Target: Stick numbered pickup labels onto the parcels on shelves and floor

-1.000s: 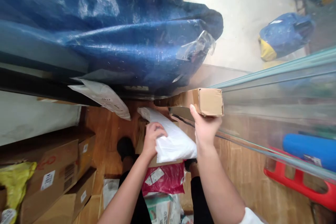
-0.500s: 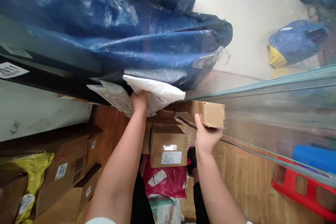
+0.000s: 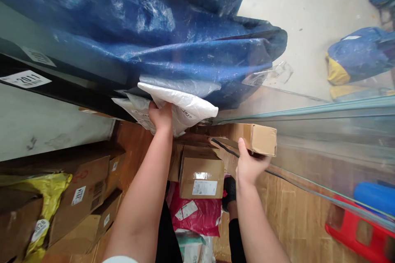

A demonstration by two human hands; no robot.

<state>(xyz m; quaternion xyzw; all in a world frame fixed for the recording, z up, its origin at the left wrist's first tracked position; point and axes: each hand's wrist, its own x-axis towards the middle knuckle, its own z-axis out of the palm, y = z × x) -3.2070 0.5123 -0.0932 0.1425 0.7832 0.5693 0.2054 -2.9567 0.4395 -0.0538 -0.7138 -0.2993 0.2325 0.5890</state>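
My left hand [image 3: 160,116] is raised and closed on a white plastic mailer bag [image 3: 182,104], pressing it in under a big blue woven sack [image 3: 173,45] on a shelf. Another white mailer [image 3: 134,110] lies just left of it. My right hand [image 3: 249,166] grips the near end of a long brown cardboard box [image 3: 261,139] held at chest height, its thumb along the box's left side. Below my arms a small brown box with a white label [image 3: 201,177] rests on a red plastic parcel [image 3: 197,215].
Stacked cardboard boxes [image 3: 83,197] with number labels and a yellow bag [image 3: 46,189] fill the lower left. A dark shelf edge with a label [image 3: 26,79] runs at left. A glass pane [image 3: 333,131] stands at right, a red stool [image 3: 361,230] behind it. Blue sacks [image 3: 358,55] lie on the floor.
My left hand lifted the white mailer off the small labelled box up to the shelf under the blue sack. My right hand kept hold of the long box.
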